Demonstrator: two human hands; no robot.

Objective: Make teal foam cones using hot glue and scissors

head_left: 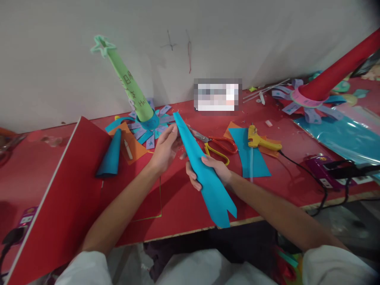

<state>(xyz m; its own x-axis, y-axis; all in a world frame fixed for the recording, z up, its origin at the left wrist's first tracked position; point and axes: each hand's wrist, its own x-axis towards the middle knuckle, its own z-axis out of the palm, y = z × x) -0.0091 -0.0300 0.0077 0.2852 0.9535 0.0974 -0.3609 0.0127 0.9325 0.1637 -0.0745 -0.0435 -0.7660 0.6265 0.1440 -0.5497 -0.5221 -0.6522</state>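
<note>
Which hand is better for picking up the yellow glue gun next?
Probably the right hand: it's nearer the yellow glue gun, which lies on that side. Its grip is around the blue paper cone, though, so the left hand, by the cone's narrow tip, might take that first.

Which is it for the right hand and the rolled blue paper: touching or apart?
Touching. The head view shows the right hand holding the rolled blue paper, thumb on top, fingers at its opposite edge.
</note>
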